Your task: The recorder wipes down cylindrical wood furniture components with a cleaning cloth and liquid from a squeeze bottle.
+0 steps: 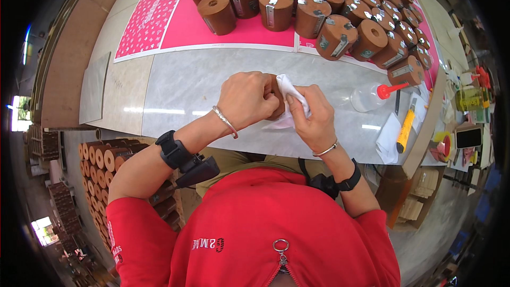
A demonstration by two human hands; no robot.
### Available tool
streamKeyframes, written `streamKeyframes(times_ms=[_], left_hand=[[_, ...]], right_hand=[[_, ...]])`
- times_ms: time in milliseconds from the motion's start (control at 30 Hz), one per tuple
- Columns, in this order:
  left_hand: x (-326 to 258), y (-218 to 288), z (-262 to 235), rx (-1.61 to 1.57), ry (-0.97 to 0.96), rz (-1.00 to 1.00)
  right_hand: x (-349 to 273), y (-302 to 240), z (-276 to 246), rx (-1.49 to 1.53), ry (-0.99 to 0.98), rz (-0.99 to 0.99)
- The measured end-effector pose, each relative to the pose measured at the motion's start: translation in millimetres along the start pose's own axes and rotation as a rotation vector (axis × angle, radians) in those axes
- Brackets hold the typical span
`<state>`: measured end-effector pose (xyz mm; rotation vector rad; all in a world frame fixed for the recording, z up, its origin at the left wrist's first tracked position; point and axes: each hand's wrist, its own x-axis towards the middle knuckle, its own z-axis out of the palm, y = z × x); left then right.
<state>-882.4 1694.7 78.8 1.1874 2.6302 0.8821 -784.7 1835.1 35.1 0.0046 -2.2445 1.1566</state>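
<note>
My left hand is closed around a brown wooden cylinder, most of which is hidden by my fingers. My right hand presses a white cloth against the cylinder's right side. Both hands are held just above the near part of the grey table top. A silver bangle and a black wrist strap sit on each forearm.
Several brown wooden cylinders with metal clasps stand on pink sheets at the far side. A clear squeeze bottle with a red nozzle, a yellow utility knife and white paper lie right. More cylinders are stacked lower left.
</note>
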Motion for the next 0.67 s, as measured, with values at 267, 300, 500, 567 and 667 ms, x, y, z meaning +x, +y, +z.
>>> streamKeyframes(times_ms=[267, 300, 500, 567, 667], left_hand=[[-3.4, -2.1, -8.6, -0.161, -0.025, -0.146], [-3.4, -3.6, -11.8, -0.233, -0.058, -0.248], [-14.9, -17.0, -26.0, -0.85, -0.074, -0.437], [-28.5, -23.4, -30.6, -0.873, -0.046, -0.439], [-51.7, -37.6, -39.4, -0.877, 0.009, -0.461]], right_hand=[[-0.9, 0.3, -0.4, -0.045, 0.002, -0.029], [-0.9, 1.1, -0.1, -0.044, 0.004, -0.029], [-0.3, 1.8, 1.1, -0.034, 0.007, -0.015], [0.0, 0.1, 0.7, -0.02, -0.006, -0.009], [0.8, 3.9, 3.9, -0.05, -0.011, -0.046]])
